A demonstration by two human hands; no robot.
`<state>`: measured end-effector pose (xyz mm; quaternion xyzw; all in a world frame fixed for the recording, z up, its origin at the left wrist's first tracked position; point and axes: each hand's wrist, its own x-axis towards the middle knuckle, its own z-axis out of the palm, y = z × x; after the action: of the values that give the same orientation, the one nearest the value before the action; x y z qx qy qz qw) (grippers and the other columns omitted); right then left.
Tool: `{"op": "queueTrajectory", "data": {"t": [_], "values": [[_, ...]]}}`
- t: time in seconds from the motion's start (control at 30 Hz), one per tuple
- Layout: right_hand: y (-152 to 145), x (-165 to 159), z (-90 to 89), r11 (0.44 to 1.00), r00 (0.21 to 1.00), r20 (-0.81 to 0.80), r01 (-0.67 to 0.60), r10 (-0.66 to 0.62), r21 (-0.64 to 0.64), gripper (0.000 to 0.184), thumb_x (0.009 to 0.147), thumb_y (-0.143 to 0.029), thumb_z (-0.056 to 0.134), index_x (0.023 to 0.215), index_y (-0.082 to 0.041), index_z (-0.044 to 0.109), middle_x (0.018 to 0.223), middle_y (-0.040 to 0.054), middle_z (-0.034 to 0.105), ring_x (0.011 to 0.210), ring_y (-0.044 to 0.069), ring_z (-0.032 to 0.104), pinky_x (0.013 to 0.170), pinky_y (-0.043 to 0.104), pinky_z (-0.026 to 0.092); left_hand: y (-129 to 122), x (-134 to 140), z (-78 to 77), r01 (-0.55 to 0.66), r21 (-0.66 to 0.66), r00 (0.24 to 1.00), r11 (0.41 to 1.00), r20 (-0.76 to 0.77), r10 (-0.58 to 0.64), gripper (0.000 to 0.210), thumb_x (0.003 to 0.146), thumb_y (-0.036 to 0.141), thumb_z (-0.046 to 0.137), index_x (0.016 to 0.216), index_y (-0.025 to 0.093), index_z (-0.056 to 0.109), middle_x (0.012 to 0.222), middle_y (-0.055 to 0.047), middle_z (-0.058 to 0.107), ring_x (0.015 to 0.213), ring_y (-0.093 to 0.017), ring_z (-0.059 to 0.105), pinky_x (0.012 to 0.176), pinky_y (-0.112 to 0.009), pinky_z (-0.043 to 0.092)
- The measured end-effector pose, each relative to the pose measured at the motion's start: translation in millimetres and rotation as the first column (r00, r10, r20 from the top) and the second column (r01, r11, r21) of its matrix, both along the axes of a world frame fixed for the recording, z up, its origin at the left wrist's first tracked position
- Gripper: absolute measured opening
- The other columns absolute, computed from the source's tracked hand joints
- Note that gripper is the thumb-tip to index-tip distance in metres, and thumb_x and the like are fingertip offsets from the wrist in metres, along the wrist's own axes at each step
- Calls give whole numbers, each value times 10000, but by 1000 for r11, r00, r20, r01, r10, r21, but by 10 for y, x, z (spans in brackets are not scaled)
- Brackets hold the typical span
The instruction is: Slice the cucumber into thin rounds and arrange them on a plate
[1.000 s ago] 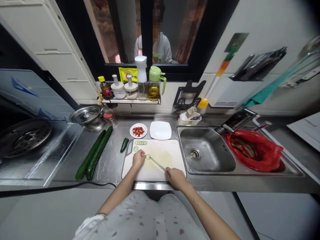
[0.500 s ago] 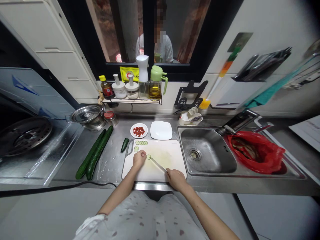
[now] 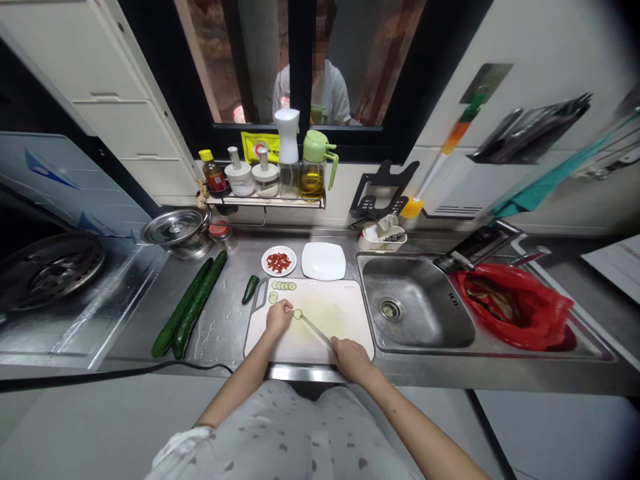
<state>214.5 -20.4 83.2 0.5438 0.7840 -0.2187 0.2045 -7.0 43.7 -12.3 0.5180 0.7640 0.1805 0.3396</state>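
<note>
On the white cutting board (image 3: 320, 340), my left hand (image 3: 279, 319) is closed in a pinch at the left edge of a thin cucumber slice (image 3: 298, 314). My right hand (image 3: 351, 359) grips a knife (image 3: 316, 331) by its handle, which the fingers hide. Its narrow blade points up and left, with the tip at the slice. Several pale green slices (image 3: 284, 286) overlap in a row near the board's top left, and a few more slices (image 3: 273, 297) lie just below them. Left of the board's handle rests a short cucumber piece (image 3: 251, 289).
Two whole cucumbers (image 3: 194, 310) lie on the left counter, near a lidded pot (image 3: 180, 233). Behind the board stand a plate of chopped red pieces (image 3: 279, 261) and a white square plate (image 3: 323, 261). The sink (image 3: 417, 303) is at right, with a red bag (image 3: 517, 307).
Both hands, the knife and the slice hold almost the same position. The view has shifted very slightly.
</note>
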Motion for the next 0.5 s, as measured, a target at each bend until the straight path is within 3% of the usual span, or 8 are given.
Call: {"op": "queueTrajectory", "data": {"t": [0.5], "values": [[108,-124,-11,1000,1000,-13,-6,6,5,284,842,-75,379,1059,-147,549,983,152,660,964,218,624,755,298,426,8,-1,51,-4,-26,1000,1000,17,5,131,700,211,617,825,219,659,754,13,663,710,-127,584,609,-209,370]]}}
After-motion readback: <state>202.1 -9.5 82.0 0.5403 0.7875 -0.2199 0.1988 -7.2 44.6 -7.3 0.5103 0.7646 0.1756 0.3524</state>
